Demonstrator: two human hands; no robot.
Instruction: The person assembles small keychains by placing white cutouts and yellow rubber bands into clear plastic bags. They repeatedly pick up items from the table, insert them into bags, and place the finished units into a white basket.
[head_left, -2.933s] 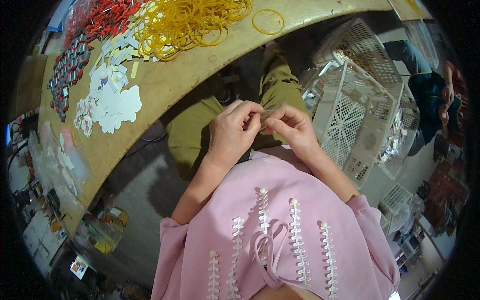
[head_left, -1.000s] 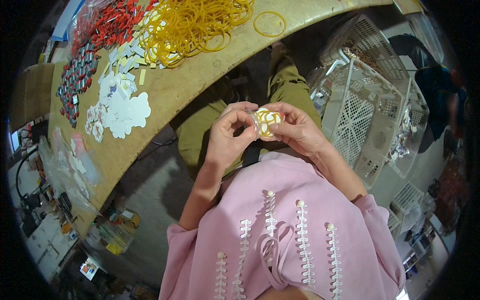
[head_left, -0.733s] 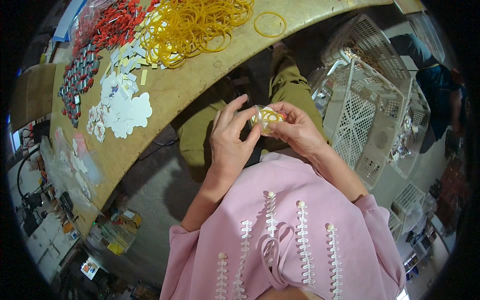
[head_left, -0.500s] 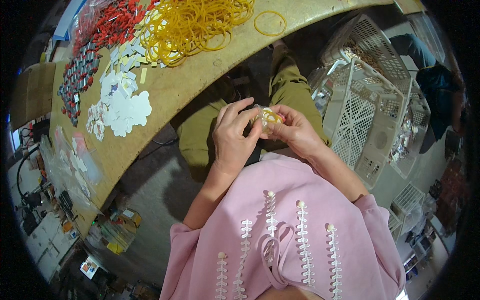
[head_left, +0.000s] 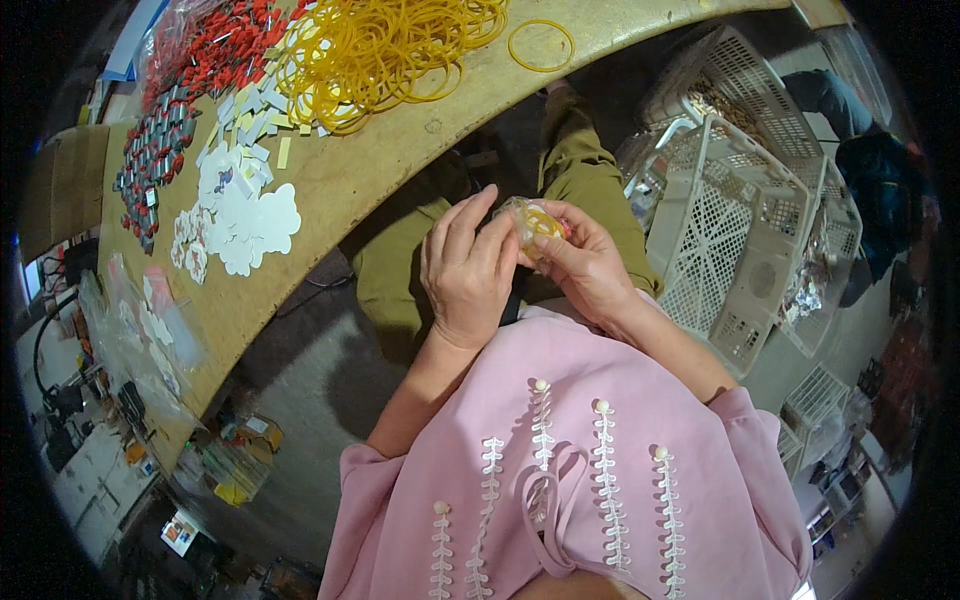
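Above my lap, a small clear plastic bag [head_left: 533,222] is between my two hands, with a yellow band and bits of white and pinkish red showing through it. My right hand [head_left: 592,262] grips the bag, its thumb laid across the front. My left hand [head_left: 466,268] pinches the bag's left edge between thumb and forefinger, the other fingers raised. Exactly what lies inside is partly hidden by the fingers. On the table, left of my hands, are a heap of yellow rubber bands [head_left: 385,60] and a pile of white scalloped cards [head_left: 250,225].
The brown table's curved edge [head_left: 330,228] runs along my left and ahead. Red and grey small parts [head_left: 160,130] and a single rubber band [head_left: 541,46] lie on it. Clear plastic bags [head_left: 140,340] sit at its near left. White plastic crates [head_left: 735,260] stand on the right.
The bag has turned and crumpled slightly between my hands. My left fingers have drawn closer together, and my right thumb has shifted up over the bag.
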